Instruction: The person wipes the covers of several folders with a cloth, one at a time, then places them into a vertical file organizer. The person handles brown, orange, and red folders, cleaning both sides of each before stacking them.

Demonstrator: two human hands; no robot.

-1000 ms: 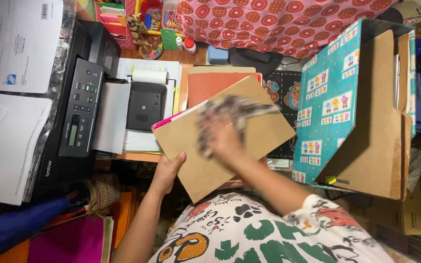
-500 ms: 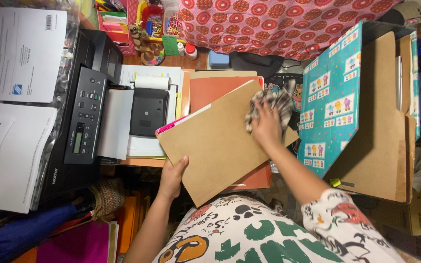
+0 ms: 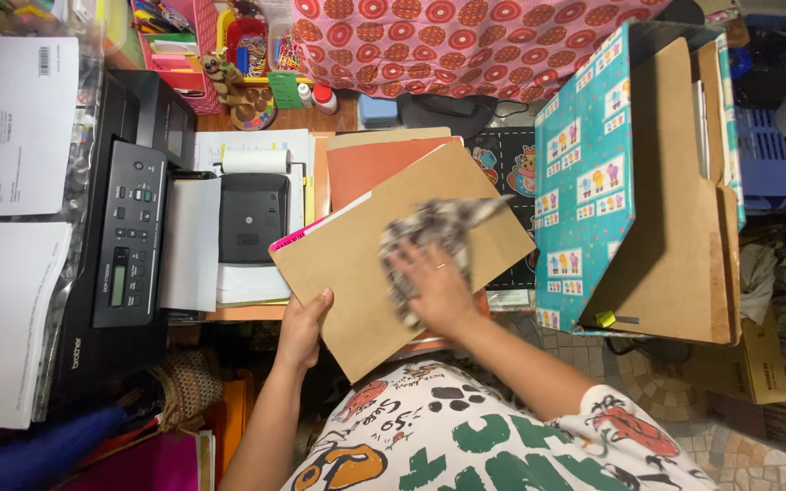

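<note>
Left hand grips the edge of a brown cardboard folder w/ right hand pressing a patterned cloth (blurred) flat on it.

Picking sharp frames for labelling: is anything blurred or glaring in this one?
Head view: the cloth and right hand are motion-blurred; the left hand, brown folder and printer are sharp; lighting is even, with no strong glare.
</note>
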